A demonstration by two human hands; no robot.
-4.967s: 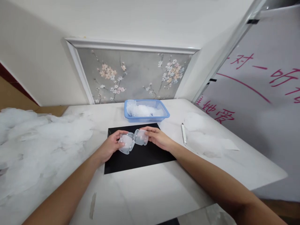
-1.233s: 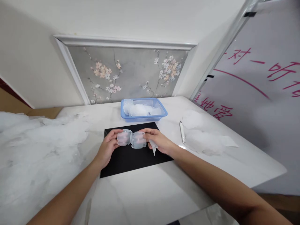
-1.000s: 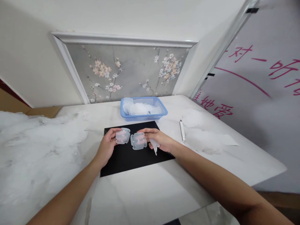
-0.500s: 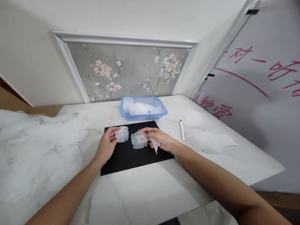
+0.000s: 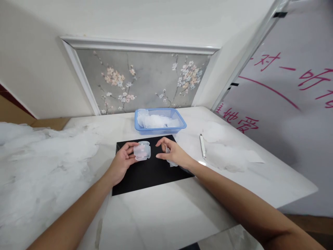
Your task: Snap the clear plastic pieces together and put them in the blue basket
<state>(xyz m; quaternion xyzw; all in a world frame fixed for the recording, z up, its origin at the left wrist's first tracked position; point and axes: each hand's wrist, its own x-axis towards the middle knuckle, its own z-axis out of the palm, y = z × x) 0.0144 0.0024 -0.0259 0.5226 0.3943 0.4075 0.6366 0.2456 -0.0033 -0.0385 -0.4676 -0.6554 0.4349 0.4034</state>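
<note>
My left hand [image 5: 122, 160] grips a small clear plastic case [image 5: 142, 151], which looks folded shut, above a black mat [image 5: 153, 173]. My right hand [image 5: 173, 155] hovers just right of the case, with thumb and forefinger spread apart. A crumpled clear wrapper [image 5: 170, 161] is tucked under its curled lower fingers against the palm. Nothing sits between the two hands.
A blue basket [image 5: 182, 124] holding clear plastic pieces stands behind the mat. A white pen-like tool [image 5: 202, 146] and a heap of clear wrappers [image 5: 226, 152] lie to the right. A large pile of white plastic film [image 5: 39, 166] covers the left. A whiteboard [image 5: 286, 90] leans at right.
The two case halves, spread apart a moment ago, have come together in my left hand. My right hand has let go of its half and opened its front fingers.
</note>
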